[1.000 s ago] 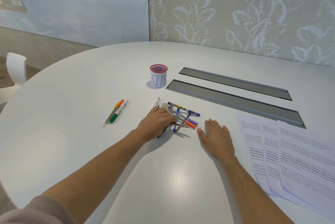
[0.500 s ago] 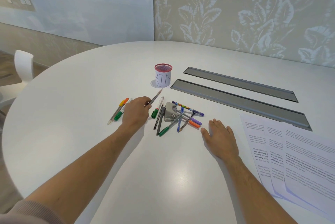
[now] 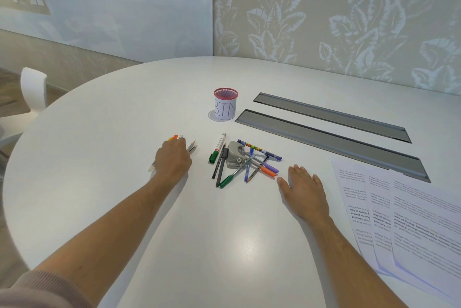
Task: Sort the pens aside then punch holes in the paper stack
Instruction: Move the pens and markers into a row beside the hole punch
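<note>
Though crisscrossed, pens (image 3: pixel 245 164) bright, capped

1 head view, looks forward and down across table (image 3: pixel 124 133), near hands.

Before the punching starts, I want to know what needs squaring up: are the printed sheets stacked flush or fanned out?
Fanned out. The printed sheets lie flat, overlapping, each offset sideways so several left edges show.

Mixed pens (image 3: pixel 245 167) piled over grey hole punch (image 3: pixel 234 157), printed paper stack (image 3: pixel 409 218) fanned at right
</note>
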Tool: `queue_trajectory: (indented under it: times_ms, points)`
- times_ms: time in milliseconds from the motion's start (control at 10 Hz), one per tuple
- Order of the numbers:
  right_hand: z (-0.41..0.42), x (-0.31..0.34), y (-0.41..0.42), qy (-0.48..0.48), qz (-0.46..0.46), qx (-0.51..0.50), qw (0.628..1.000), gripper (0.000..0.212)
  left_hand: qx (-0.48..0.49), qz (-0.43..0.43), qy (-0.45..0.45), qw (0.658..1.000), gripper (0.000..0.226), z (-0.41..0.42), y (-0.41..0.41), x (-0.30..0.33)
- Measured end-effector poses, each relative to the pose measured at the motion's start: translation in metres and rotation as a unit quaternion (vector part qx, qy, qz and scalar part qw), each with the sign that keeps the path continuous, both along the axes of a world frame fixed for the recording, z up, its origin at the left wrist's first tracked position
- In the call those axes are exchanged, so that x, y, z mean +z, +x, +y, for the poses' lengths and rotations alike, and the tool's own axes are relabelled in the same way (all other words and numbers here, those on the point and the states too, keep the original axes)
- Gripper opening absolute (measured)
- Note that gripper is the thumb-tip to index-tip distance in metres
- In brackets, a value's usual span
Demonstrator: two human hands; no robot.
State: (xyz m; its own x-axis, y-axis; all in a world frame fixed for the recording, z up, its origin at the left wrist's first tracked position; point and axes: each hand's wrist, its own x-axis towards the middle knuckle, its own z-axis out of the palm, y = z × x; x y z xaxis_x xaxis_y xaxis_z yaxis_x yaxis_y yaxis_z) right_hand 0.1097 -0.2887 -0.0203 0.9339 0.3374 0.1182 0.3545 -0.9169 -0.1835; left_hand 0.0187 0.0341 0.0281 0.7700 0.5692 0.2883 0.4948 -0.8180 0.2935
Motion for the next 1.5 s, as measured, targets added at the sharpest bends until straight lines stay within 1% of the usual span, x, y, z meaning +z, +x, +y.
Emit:
queue_trajectory:
  times_ms: [100, 200, 300, 400, 500, 600, 800, 1000, 1300, 1500]
  points:
    - [0.000, 0.001, -0.001, 0.001, 0.000, 0.000, 1.000, 0.067, -0.017, -0.009, 0.021, 1.000, 0.024, -0.006, 0.002, 0.003]
    - [0.000, 0.002, -0.002, 0.005, 0.001, 0.001, 1.000, 0.066, -0.050, -0.041, -0.023, 0.998, 0.035, -0.020, 0.008, 0.006]
    - [0.000, 0.002, -0.003, 0.005, 0.001, 0.001, 1.000, 0.066, -0.074, -0.036, -0.062, 0.995, 0.042, -0.029, 0.014, 0.005]
    - [0.000, 0.003, -0.003, 0.005, 0.004, 0.000, 1.000, 0.066, -0.095, 0.005, -0.090, 0.991, 0.053, -0.040, 0.021, 0.002]
    - [0.001, 0.003, -0.003, 0.007, 0.004, -0.001, 1.000, 0.066, -0.105, 0.043, -0.078, 0.990, 0.059, -0.046, 0.024, -0.001]
    - [0.001, 0.002, -0.003, 0.008, 0.002, -0.001, 1.000, 0.067, -0.118, 0.082, -0.065, 0.987, 0.052, -0.053, 0.027, -0.003]
    - [0.000, 0.001, -0.002, 0.004, 0.003, -0.001, 1.000, 0.068, -0.118, 0.070, -0.044, 0.990, 0.029, -0.054, 0.025, -0.005]
    - [0.000, 0.001, -0.001, 0.004, 0.003, -0.003, 1.000, 0.067, -0.109, 0.064, -0.003, 0.992, 0.017, -0.045, 0.020, -0.006]
    - [0.000, 0.001, -0.002, 0.012, 0.001, 0.003, 1.000, 0.066, -0.083, 0.044, 0.019, 0.995, 0.008, -0.024, 0.008, -0.008]
    - [0.000, 0.002, -0.002, 0.008, 0.001, 0.002, 1.000, 0.066, -0.071, 0.028, 0.054, 0.996, 0.012, -0.013, 0.003, -0.012]
